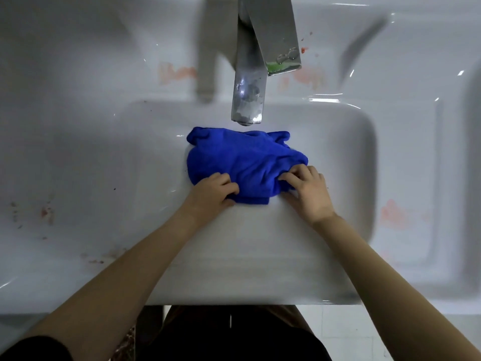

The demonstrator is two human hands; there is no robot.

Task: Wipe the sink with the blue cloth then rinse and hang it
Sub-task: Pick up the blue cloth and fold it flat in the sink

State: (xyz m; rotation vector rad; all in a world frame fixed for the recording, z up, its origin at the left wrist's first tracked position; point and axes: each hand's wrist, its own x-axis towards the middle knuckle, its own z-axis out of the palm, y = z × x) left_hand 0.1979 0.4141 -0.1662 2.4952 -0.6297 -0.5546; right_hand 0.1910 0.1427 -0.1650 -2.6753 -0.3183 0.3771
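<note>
The blue cloth [242,160] lies bunched in the middle of the white sink [346,157], just below the tap spout. My left hand [212,192] grips the cloth's near left edge with curled fingers. On the near right edge my right hand [308,190] pinches the fabric. Both hands rest against the basin's front wall. No water is seen running from the spout.
A metal tap [250,82] reaches over the basin from the back, its lever [282,40] smeared green at the tip. Reddish stains mark the rim on the left [46,212], on the right [393,212] and behind the tap. A second recess lies at the right edge.
</note>
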